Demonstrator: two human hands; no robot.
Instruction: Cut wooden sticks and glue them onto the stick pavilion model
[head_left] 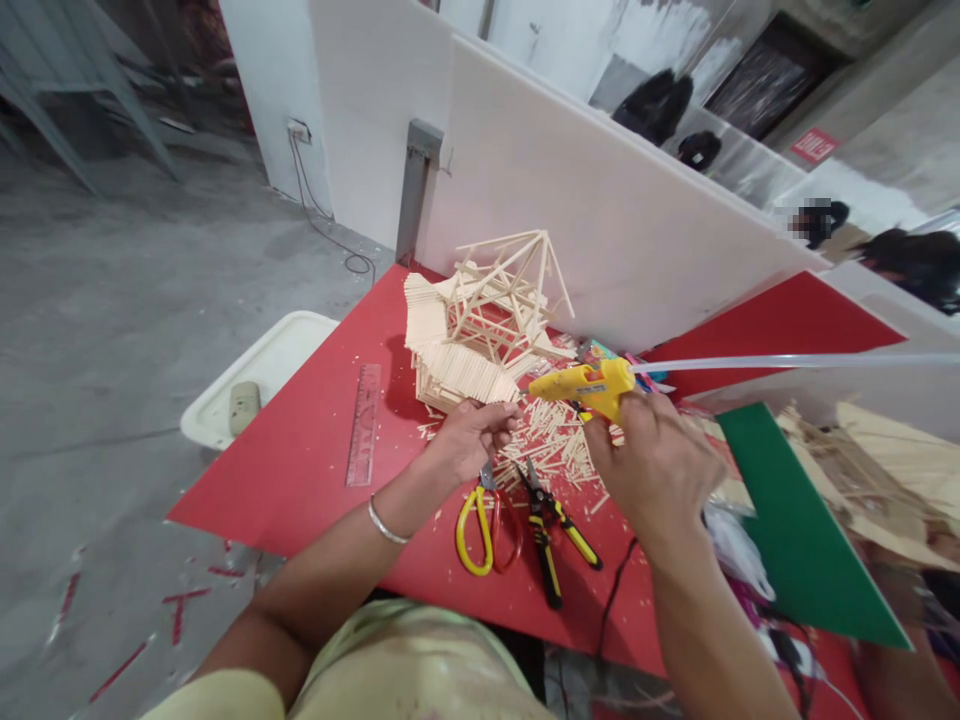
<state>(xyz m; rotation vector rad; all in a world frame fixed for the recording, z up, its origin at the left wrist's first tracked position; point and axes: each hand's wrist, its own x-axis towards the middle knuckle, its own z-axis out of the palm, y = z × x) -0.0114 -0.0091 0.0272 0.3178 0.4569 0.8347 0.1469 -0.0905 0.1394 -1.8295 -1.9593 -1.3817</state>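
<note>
My right hand [652,450] is wrapped round the handle of a yellow hot glue gun [585,382], a long clear glue stick trailing out of its back. Its nozzle points left, close to a model built of thin wooden sticks [457,370]. At the model's near edge, my left hand [480,435] has its fingers pinched together; whatever they hold is too small to make out. Just below that hand lie scissors [476,530] with one yellow and one red handle. Beside them are black-and-yellow snips [551,530]. Cut stick pieces [559,440] are scattered between my hands.
The red table [300,480] carries a clear ruler [363,425] on the left. A green board [810,530] and a plastic bag [739,555] lie at the right. White partitions [600,220] stand behind. A white stool [214,400] touches the table's left side.
</note>
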